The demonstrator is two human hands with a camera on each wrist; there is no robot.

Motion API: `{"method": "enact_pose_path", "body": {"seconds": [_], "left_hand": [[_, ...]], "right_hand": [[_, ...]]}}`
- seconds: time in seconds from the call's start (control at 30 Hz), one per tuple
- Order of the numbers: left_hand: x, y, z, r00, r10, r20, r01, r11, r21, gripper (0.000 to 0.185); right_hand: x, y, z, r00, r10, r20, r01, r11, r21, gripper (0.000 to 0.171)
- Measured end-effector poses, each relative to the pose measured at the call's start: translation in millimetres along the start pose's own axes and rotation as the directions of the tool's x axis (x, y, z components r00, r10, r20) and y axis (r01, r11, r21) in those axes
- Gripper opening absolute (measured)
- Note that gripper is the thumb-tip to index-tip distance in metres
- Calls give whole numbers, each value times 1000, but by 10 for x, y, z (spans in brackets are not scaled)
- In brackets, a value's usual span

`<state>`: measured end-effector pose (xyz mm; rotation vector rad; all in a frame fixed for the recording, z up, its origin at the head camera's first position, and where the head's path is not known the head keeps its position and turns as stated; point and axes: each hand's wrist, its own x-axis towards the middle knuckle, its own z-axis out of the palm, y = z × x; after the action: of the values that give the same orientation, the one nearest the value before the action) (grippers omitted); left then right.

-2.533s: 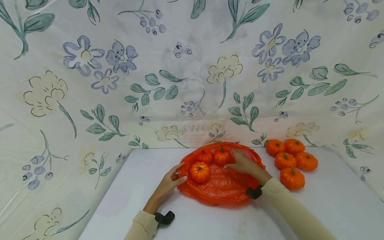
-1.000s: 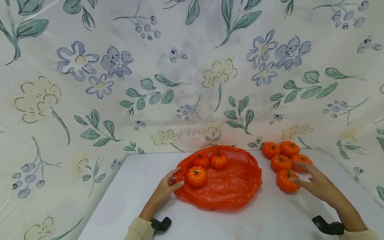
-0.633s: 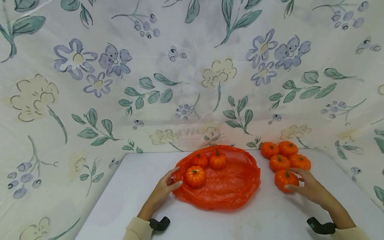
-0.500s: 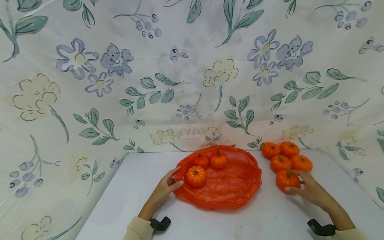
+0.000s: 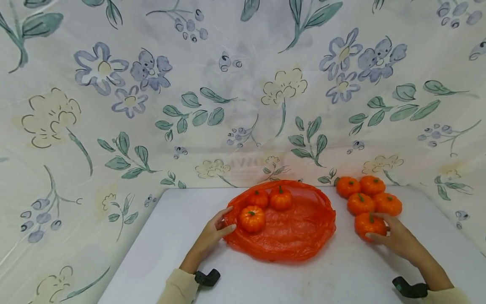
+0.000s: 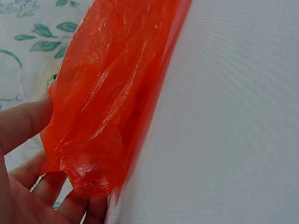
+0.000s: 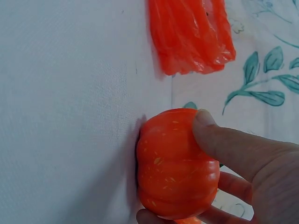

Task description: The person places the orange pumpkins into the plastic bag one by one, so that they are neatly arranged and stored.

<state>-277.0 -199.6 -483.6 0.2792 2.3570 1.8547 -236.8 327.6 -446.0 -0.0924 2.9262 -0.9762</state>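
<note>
Right hand: has swung across from the orange plastic bag to the loose pile on the worktop's right side, and now curls thumb and fingers round the nearest toy pumpkin; the wrist view shows the thumb pressed on its ribbed flank and fingertips under it
Left hand: unmoved since the earlier frames, pinching the near-left rim of the orange plastic bag, film bunched between thumb and fingers
What it means: three pumpkins already lie in the bag; the grip on a fourth suggests the next transfer is starting, though the fruit is not yet lifted
Gripped pumpkin, position: standing on the white worktop, just right of the bag and at the near end of the pile
Gripped pumpkin, orientation: a squat round body with no real long side; its stem axis stands upright, green stem pointing up
Bag contents: one pumpkin near the held rim, two side by side farther back
Remaining pile: four pumpkins clustered beyond the gripped one
Backdrop: floral cloth rising behind the worktop
</note>
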Motion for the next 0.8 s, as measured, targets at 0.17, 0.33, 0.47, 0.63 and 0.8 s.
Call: {"method": "enact_pose_path", "body": {"seconds": [0.17, 0.33, 0.47, 0.63, 0.8], "left_hand": [[3, 0, 4, 1000, -1, 3, 1, 1000, -2, 64], [-20, 5, -3, 1000, 8, 7, -8, 1000, -4, 63], [-39, 10, 1, 1000, 5, -5, -5, 1000, -3, 64], [7, 15, 25, 1000, 7, 0, -7, 1000, 11, 65], [1, 19, 18, 1000, 5, -5, -5, 1000, -1, 63]], "right_hand": [[5, -6, -33, 1000, 11, 5, -11, 1000, -8, 86], [-32, -66, -75, 999, -33, -16, 33, 999, -16, 79], [-70, -153, -103, 995, -88, -47, 88, 996, -15, 76], [-108, -309, -129, 986, -144, -87, 144, 990, -12, 74], [-94, -560, -58, 974, -201, -105, 206, 978, 30, 76]]}}
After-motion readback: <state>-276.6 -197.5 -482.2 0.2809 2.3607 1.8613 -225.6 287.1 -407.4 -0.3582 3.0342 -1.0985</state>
